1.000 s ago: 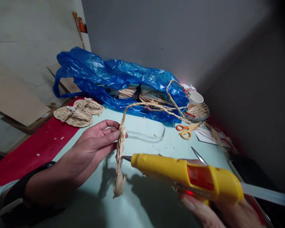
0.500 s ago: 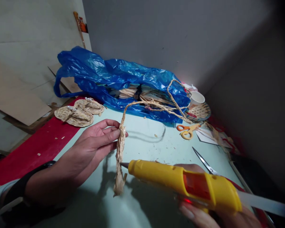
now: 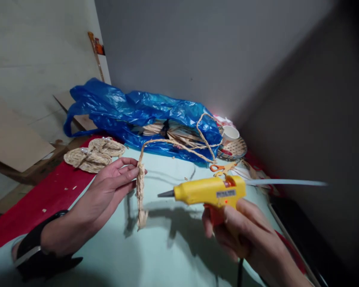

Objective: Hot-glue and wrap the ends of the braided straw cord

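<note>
Between thumb and fingers, my left hand (image 3: 107,189) pinches a braided straw strip (image 3: 140,189) near its upper end. The strip hangs down to a frayed lower tip, and a thinner braided cord (image 3: 167,142) runs from its top back toward the blue bag. My right hand (image 3: 245,231) is wrapped around the handle of a yellow glue gun (image 3: 211,189), a red light lit on its side. A long clear glue stick (image 3: 284,182) pokes out of its back. The nozzle points left, apart from the strip.
Behind my hands lies a blue plastic bag (image 3: 113,103) with bundled straw inside. Two braided straw slippers (image 3: 89,157) with pearl beads rest on red cloth (image 3: 56,187) at left. Orange-handled scissors (image 3: 221,168), a woven basket (image 3: 237,148) and a white cup (image 3: 230,133) are at right.
The glue gun has pulled back to the right and up, its nozzle leaving the straw strip, and turned to show its side. My left hand still pinches the strip. The view has shifted slightly.
</note>
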Demonstrator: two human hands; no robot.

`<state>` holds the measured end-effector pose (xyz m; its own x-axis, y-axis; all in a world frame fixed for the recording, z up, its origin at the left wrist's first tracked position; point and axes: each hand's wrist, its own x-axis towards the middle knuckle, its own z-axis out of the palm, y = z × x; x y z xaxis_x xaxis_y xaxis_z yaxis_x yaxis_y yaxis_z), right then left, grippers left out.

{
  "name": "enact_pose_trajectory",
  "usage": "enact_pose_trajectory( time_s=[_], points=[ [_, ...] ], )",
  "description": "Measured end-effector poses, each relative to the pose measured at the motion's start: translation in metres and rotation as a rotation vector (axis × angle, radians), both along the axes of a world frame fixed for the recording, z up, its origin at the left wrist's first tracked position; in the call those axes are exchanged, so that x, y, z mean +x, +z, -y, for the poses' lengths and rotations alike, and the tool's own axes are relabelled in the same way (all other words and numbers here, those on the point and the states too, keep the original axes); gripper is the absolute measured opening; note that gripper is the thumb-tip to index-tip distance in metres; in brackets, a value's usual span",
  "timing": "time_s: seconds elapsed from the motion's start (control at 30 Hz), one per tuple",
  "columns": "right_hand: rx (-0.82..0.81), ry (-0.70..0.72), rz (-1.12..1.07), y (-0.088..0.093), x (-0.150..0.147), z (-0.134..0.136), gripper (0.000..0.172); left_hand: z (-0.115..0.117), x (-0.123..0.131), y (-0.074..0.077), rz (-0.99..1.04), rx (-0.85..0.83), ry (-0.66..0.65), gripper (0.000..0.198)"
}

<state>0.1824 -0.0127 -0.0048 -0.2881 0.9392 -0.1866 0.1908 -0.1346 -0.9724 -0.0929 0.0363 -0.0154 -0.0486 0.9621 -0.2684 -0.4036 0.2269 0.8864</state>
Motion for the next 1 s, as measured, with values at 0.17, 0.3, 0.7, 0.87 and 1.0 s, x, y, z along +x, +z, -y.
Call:
enact_pose_trajectory(
  time_s=[0.17,0.3,0.7,0.87,1.0],
  points=[
    [-0.234,-0.024,-0.319,-0.001,-0.011,-0.013,0.049,-0.005,-0.005,0.000,-0.033,0.039,0.029,0.020],
    [-0.314,0.049,-0.178,-0.010,-0.016,-0.003,0.065,-0.009,-0.006,0.001,-0.059,0.086,0.071,0.028],
    [0.137,-0.004,0.761,-0.003,-0.013,-0.002,0.057,0.010,0.015,0.021,-0.306,0.304,0.058,0.026],
    [0.645,-0.148,0.857,0.018,0.001,0.011,0.024,0.028,0.038,0.033,-0.437,0.439,0.103,0.020],
    [1.369,-0.369,0.808,0.047,-0.008,0.016,0.034,0.034,0.050,0.036,-0.446,0.474,0.034,0.024]
  ],
)
